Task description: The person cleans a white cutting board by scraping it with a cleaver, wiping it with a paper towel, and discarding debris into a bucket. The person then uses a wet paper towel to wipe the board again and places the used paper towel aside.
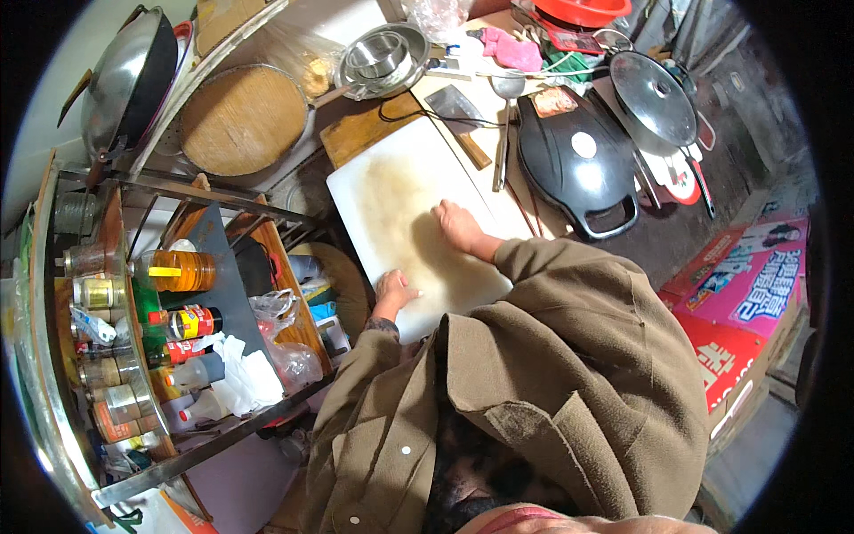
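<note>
A white cutting board [351, 191] with a brownish stain across its middle lies on the counter in front of me. My left hand [392, 292] is at its near left edge. The thumb reaches over the top surface and the fingers bend at the edge, so the hand grips the board there. Farther right, my right hand [461, 228] lies on the board's surface with its fingers extended and nothing visible in it. Brown sleeves cover both forearms. A cleaver [463, 116] with a wooden handle lies past the board's far right edge.
Beside the cleaver are a ladle [503, 116] and a black electric griddle [578, 160]. A lidded pan [654, 98] stands at far right. Metal bowls [378, 58] sit behind a wooden board [365, 129]. At left, a rack [213, 418] holds bottles and jars; a wok [129, 84] stands above.
</note>
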Demonstrator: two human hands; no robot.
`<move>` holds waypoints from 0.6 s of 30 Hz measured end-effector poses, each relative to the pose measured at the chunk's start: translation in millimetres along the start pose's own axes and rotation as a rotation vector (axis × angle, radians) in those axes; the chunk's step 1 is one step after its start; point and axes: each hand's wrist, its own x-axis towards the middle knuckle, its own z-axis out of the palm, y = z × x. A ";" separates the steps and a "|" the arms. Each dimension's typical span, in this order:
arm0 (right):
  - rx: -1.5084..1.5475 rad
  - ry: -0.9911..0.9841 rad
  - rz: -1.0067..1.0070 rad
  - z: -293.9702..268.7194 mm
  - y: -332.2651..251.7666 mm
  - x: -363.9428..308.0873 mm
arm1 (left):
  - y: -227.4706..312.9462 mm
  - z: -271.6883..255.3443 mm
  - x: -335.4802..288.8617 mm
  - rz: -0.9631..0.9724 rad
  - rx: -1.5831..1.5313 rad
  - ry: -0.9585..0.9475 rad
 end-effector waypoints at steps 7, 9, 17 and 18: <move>0.118 -0.097 0.189 -22.2 -14.0 -126.3 | -6.0 6.2 4.6 -0.002 -0.060 -0.003; 0.065 0.002 0.310 -42.6 3.7 -151.4 | -7.1 8.1 5.2 -0.005 -0.048 -0.007; -0.099 0.254 0.756 -89.9 63.5 -179.1 | -5.2 8.2 5.7 0.011 -0.047 0.001; -0.112 0.208 0.782 -88.9 69.7 -172.7 | -5.6 8.6 6.2 0.001 -0.039 -0.007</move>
